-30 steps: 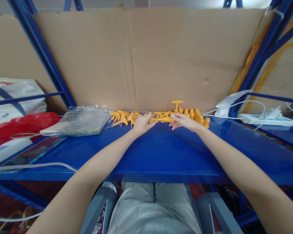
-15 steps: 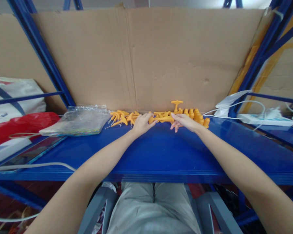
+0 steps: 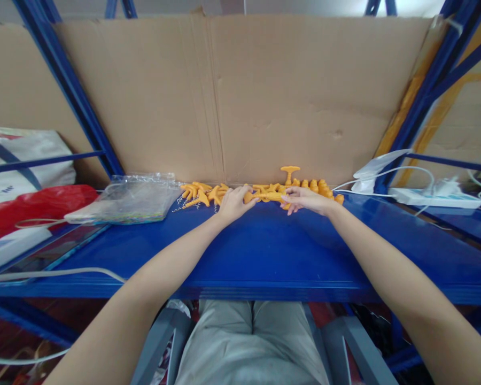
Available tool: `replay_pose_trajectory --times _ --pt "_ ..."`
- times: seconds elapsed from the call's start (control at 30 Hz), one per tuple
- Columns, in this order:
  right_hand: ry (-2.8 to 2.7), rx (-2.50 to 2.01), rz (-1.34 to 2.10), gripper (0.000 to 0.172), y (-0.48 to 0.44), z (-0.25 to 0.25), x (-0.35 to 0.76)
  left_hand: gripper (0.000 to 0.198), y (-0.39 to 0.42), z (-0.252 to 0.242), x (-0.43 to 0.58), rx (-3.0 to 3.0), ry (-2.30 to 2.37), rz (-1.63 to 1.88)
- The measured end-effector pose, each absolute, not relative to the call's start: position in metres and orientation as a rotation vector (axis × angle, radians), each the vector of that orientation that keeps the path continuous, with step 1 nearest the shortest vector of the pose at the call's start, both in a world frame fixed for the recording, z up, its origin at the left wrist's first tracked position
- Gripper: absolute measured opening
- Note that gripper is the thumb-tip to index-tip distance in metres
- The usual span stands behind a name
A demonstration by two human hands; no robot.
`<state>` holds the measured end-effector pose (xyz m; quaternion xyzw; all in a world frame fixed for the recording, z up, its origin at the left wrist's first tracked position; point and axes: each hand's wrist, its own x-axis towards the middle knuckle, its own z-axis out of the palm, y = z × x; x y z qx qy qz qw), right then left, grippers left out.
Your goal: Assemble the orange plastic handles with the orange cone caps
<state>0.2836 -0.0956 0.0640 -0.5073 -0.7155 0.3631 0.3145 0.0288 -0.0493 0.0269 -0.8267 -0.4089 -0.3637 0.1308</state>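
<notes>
A row of orange plastic pieces lies along the back of the blue shelf, against the cardboard. My left hand [image 3: 234, 204] is curled, its thumb and fingers closed on an orange plastic piece [image 3: 272, 197] that stretches towards the right. At that piece's other end, my right hand [image 3: 305, 201] has its thumb and index finger pinched on it, the other fingers loosely bent. Left of my left hand are orange star-like pieces with small chains [image 3: 202, 197]. Beyond my right hand stand several ridged orange pieces [image 3: 324, 188] and an upright T-shaped orange piece [image 3: 290, 174]. My fingers hide part of the row.
Clear plastic packets [image 3: 134, 198] lie on the left, beside a red bag [image 3: 44, 204]. A white power strip [image 3: 436, 197] with cables sits on the right. Cardboard [image 3: 288, 96] stands behind the blue shelf [image 3: 260, 256], between blue metal posts [image 3: 78, 96].
My right hand has shifted slightly right, and its thumb and index finger have come together on the end of the orange piece. My left hand stays where it was.
</notes>
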Motion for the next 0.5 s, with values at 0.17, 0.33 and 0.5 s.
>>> replay_pose_trajectory --times 0.17,0.33,0.5 --pt "-1.847 -1.305 0.966 0.036 -0.098 0.065 0.284 0.024 -0.052 0.027 0.03 -2.398 -1.162 -1.035" --pt "-1.827 -1.319 0.976 0.055 -0.1 0.064 0.277 0.024 -0.055 0.026 0.031 -2.386 -1.172 -0.984" --pt "-1.789 -1.389 0.992 0.062 -0.1 0.065 0.274 0.023 -0.055 0.027 0.032 -2.385 -1.175 -1.018"
